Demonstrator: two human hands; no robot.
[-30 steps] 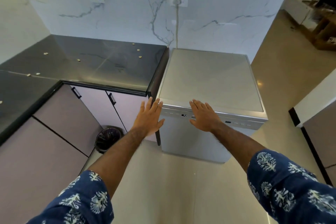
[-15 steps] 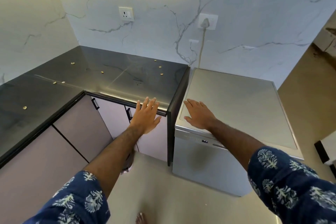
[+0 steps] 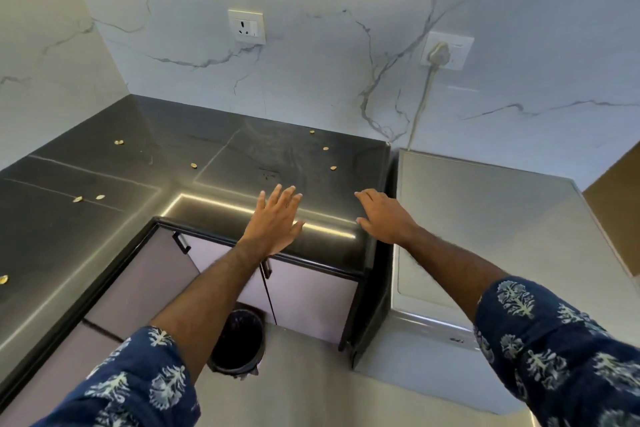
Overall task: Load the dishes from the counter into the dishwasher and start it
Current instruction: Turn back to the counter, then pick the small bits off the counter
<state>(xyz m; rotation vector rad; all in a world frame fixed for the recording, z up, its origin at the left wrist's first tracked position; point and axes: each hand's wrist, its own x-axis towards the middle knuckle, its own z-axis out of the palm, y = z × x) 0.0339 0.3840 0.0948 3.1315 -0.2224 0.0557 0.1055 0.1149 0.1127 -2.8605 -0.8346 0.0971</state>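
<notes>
Moved: both hands now off the dishwasher (image 3: 491, 218), over the counter (image 3: 242, 163).
Left hand (image 3: 275, 218): fingers straight, holding nothing.
Right hand (image 3: 384, 215): flat, empty.

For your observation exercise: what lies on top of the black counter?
Small yellowish bits lie scattered on the counter; no dishes show. Both open hands, left hand and right hand, cover part of its near edge.

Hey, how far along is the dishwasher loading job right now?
Done: no dishes show on the black counter, only small yellowish bits, and the dishwasher is closed. In hand: nothing; the left hand and right hand spread open over the counter. Left: whether it was started cannot be told.
</notes>
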